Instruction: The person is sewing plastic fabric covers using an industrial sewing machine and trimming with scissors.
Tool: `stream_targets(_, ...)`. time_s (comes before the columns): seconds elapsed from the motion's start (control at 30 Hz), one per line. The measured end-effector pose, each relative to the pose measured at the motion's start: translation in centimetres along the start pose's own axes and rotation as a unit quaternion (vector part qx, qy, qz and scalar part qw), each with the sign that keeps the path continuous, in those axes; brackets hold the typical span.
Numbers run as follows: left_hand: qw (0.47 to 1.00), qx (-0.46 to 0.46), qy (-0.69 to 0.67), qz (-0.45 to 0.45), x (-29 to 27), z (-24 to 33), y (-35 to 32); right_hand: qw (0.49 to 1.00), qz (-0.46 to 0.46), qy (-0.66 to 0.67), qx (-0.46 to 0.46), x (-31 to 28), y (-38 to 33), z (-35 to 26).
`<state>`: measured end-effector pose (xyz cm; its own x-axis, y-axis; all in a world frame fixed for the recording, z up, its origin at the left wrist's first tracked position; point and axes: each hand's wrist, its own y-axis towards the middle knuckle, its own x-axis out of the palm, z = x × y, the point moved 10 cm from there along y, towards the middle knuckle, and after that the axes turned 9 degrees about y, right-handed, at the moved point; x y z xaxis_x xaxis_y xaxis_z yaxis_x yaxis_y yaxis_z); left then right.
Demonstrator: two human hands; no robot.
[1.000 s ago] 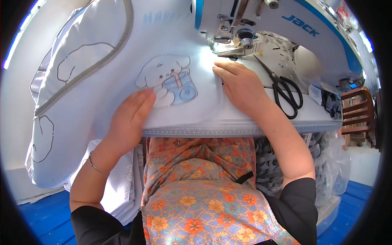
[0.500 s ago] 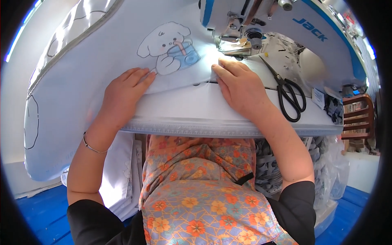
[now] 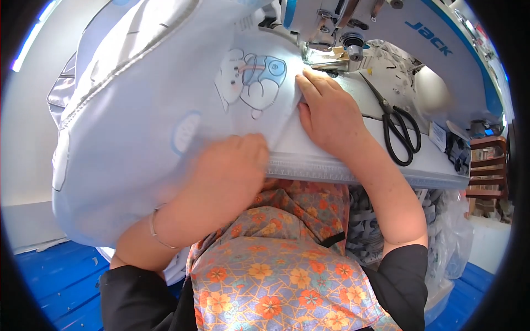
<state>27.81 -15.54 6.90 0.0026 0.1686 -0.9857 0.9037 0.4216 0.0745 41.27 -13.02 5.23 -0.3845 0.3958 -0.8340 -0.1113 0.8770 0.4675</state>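
A large pale blue-white fabric (image 3: pixel 149 105), printed with a cartoon puppy and a blue cup, spreads over the left side of the sewing table. My left hand (image 3: pixel 232 165), blurred by motion, has its fingers curled over the fabric's near edge by the table's front. My right hand (image 3: pixel 331 113) lies with fingers stretched out, fingertips on the fabric's right edge just in front of the lit needle area. Above them stands the white and blue sewing machine (image 3: pixel 397 33). Black-handled scissors (image 3: pixel 400 129) lie right of my right hand, pointing away.
A clear ruler strip (image 3: pixel 353 175) runs along the table's front edge. Dark scraps (image 3: pixel 458 151) lie at the table's right end, and thread bits are scattered behind the scissors. Beyond stands a wooden chair (image 3: pixel 486 165). Clear plastic bags (image 3: pixel 450 231) hang below on the right.
My left hand has swept right and toward me, and the fabric has turned clockwise with it, tilting the puppy print. My right hand stays near the needle area.
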Motion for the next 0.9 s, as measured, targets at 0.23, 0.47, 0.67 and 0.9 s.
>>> stream_targets(0.23, 0.997, -0.047, -0.061, -0.013, 1.4, 0.2, 4.9, 0.999, -0.005, 0.015, -0.033, -0.4, -0.6, -0.6)
stream_targets(0.47, 0.989, -0.112, -0.094, 0.020, 1.1, -1.0, 8.4, 0.998, 0.015, 0.028, -0.061, -0.9, 0.2, -0.5)
stream_targets(0.67, 0.974, 0.063, -0.131, 0.171, -10.6, -0.9, 0.0, 0.999, 0.012, -0.031, -0.025, -0.5, 0.6, -0.1)
stream_targets(0.9, 0.989, 0.093, -0.050, 0.103, -13.8, -9.7, -1.0, 0.962, 0.187, 0.110, -0.165, 1.4, -0.3, -14.6)
